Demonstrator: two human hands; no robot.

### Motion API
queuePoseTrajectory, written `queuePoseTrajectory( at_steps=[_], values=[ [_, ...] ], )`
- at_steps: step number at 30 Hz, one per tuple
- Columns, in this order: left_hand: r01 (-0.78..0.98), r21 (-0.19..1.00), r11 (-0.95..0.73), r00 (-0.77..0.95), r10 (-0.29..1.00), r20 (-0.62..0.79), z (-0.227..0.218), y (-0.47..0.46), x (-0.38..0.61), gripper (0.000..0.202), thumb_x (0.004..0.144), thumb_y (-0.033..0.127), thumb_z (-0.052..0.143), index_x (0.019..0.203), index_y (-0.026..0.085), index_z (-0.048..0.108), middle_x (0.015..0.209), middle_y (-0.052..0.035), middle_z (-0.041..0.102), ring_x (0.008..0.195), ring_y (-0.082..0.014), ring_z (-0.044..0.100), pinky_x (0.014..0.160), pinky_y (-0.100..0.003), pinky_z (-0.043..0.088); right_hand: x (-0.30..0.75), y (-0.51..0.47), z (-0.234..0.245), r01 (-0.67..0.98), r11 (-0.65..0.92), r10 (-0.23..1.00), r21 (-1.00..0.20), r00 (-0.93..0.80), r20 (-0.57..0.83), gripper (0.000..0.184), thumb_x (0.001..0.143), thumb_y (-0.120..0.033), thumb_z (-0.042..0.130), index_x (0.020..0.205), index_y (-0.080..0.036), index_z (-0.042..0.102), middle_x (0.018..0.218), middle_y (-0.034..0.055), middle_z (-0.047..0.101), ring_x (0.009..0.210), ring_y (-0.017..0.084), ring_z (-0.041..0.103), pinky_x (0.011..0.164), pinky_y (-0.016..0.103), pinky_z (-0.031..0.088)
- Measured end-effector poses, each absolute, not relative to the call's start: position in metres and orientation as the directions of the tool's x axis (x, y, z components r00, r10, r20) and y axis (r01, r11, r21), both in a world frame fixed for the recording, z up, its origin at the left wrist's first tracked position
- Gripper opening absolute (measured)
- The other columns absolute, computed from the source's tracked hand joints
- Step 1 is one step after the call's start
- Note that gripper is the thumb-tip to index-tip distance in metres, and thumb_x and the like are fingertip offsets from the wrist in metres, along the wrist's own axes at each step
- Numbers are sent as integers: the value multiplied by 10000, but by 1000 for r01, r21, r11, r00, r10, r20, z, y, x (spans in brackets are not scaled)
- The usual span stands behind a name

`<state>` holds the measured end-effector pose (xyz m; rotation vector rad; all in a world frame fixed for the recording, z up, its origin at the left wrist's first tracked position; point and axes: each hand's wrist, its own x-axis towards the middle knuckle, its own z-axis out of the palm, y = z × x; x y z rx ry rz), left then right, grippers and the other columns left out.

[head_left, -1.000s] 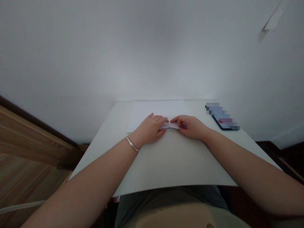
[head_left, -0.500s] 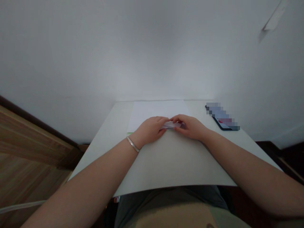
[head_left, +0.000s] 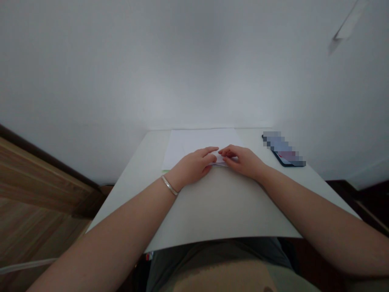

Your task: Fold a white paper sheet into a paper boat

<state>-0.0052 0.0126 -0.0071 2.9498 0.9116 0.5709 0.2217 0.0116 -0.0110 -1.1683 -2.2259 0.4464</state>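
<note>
A small folded white paper [head_left: 219,160] lies between my hands at the near edge of larger white sheets. My left hand [head_left: 194,165] grips its left end, thumb at the near side and bent fingers on top, with the index finger stretched forward. From the other side, my right hand [head_left: 243,160] holds the right end between thumb and curled fingers. The larger white sheets [head_left: 194,140] lie flat behind my hands, with a thin green edge at their near left corner. Part of the folded paper is hidden under my fingers.
A phone [head_left: 284,156], its screen partly pixelated, lies at the right of the white table [head_left: 225,211]. The wall stands directly behind the table. Wooden furniture [head_left: 39,174] is at the left, with a white cable [head_left: 27,265] below it.
The folded paper now sits flatter and lower. My left index finger has lifted and stretched forward, and my right fingers have shifted slightly along the paper.
</note>
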Motion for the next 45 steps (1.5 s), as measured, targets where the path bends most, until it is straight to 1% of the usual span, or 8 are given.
queuePoseTrajectory(
  at_steps=[8, 14, 20, 25, 29, 37, 41, 45],
  values=[
    [562, 3, -827, 789, 536, 300, -3, 10, -3, 226, 906, 159, 437, 1082, 179, 578, 1412, -80, 474, 1226, -199, 516, 992, -350, 467, 226, 16, -9, 634, 564, 824, -529, -469, 317, 173, 809, -314, 628, 948, -214, 649, 972, 52, 705, 858, 188, 659, 789, 338, 524],
    [557, -76, -827, 803, 514, 301, -4, 11, -4, 213, 901, 173, 464, 1056, 158, 609, 1389, -98, 502, 1174, -207, 556, 937, -341, 502, 228, 18, -8, 657, 612, 791, -441, -529, 309, 63, 804, -257, 606, 814, -210, 645, 984, 56, 712, 890, 199, 654, 808, 342, 508],
    [517, -154, -842, 833, 453, 317, -5, 11, -4, 246, 922, 224, 466, 1074, 195, 656, 1323, -69, 566, 1064, -206, 608, 893, -363, 516, 227, 20, -15, 634, 564, 826, -529, -443, 350, 51, 795, -204, 570, 815, -212, 616, 959, 45, 712, 815, 172, 653, 725, 309, 518],
    [574, -131, -808, 798, 517, 309, -5, 12, -2, 294, 924, 253, 478, 1168, 184, 625, 1276, -100, 596, 1112, -224, 582, 937, -398, 495, 225, 21, -15, 656, 544, 839, -524, -418, 348, 61, 808, -213, 565, 852, -209, 607, 973, 49, 710, 770, 160, 645, 706, 299, 506],
    [626, -114, -772, 764, 576, 291, -6, 12, -2, 329, 912, 291, 508, 1204, 171, 599, 1259, -106, 601, 1123, -243, 576, 947, -406, 490, 224, 19, -12, 666, 521, 853, -534, -382, 356, 80, 834, -228, 552, 885, -209, 612, 903, 39, 713, 737, 159, 636, 680, 294, 495],
    [649, -94, -755, 749, 613, 252, -4, 11, 0, 283, 935, 275, 466, 1158, 157, 595, 1192, -105, 625, 1057, -221, 611, 886, -357, 516, 222, 19, -12, 631, 427, 903, -648, -267, 336, 66, 805, -227, 589, 867, -218, 611, 855, 29, 714, 717, 160, 655, 641, 297, 523],
    [654, -63, -754, 742, 622, 249, -2, 10, 2, 280, 954, 262, 420, 1132, 144, 600, 1094, -95, 660, 1008, -203, 630, 869, -331, 516, 224, 18, -13, 542, 484, 875, -687, -285, 392, 229, 789, -186, 579, 1010, -232, 542, 1060, 42, 678, 761, 143, 670, 664, 298, 553],
    [668, -39, -743, 726, 639, 254, -1, 9, 1, 284, 959, 268, 405, 1137, 162, 599, 1046, -78, 673, 974, -191, 641, 835, -312, 516, 228, 16, -12, 545, 573, 819, -612, -354, 452, 284, 806, -188, 558, 1083, -240, 522, 1159, 61, 621, 832, 150, 665, 678, 304, 563]
  ],
)
